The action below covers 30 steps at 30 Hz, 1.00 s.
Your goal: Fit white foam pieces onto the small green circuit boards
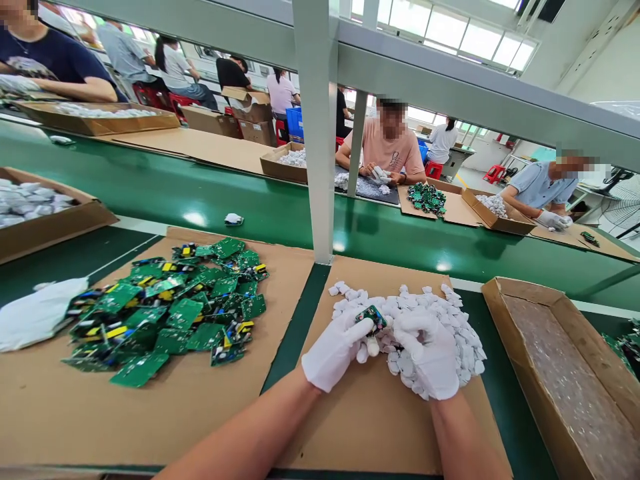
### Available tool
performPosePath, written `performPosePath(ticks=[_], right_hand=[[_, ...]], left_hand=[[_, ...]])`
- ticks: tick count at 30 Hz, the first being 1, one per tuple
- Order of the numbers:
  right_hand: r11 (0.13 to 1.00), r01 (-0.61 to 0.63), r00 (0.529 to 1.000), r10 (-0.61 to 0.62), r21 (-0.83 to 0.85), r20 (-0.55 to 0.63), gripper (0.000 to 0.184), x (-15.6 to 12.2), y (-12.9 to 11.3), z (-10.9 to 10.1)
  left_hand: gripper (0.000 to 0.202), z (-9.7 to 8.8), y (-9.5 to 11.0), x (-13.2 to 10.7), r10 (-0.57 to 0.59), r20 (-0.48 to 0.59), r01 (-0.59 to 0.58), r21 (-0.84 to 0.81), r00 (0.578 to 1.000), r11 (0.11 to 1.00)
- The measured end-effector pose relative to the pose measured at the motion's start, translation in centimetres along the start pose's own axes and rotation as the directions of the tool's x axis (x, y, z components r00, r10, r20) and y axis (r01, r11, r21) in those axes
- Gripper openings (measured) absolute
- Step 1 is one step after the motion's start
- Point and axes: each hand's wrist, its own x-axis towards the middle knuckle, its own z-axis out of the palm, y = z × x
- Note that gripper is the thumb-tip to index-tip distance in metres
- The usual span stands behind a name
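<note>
Both my hands wear white gloves over a cardboard sheet (370,413). My left hand (336,348) pinches a small green circuit board (371,318) between thumb and fingers. My right hand (431,355) is curled over a heap of small white plastic parts (450,313), its fingers closed among them; what it grips I cannot make out. The heap lies directly behind and under both hands.
A pile of green circuit boards (170,307) lies on cardboard to the left, beside a white bag (37,313). An open cardboard box (565,380) stands at right. A grey post (317,133) rises ahead. People work across the green conveyor (210,193).
</note>
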Motion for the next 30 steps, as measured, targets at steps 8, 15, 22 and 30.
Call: performPosePath(ticks=[8, 15, 22, 30], right_hand=[[0.990, -0.135, 0.991, 0.134, 0.042, 0.028, 0.035, -0.4, -0.4, -0.1], [0.997, -0.070, 0.995, 0.068, -0.020, -0.070, 0.018, 0.3, -0.6, 0.1], [0.962, -0.230, 0.973, 0.223, 0.146, 0.067, 0.035, -0.6, -0.6, 0.8], [0.978, 0.142, 0.989, -0.134, -0.155, 0.059, 0.025, 0.0, -0.6, -0.1]], left_hand=[[0.053, -0.2, 0.6, 0.0, -0.055, 0.148, 0.054, 0.007, 0.987, 0.999], [0.051, -0.5, 0.1, 0.1, -0.027, 0.148, 0.024, 0.021, 0.989, 0.999], [0.055, -0.8, -0.3, 0.4, 0.004, 0.148, -0.011, 0.050, 0.989, 0.999], [0.056, -1.0, -0.3, 0.7, 0.004, 0.133, -0.018, 0.104, 0.991, 0.994]])
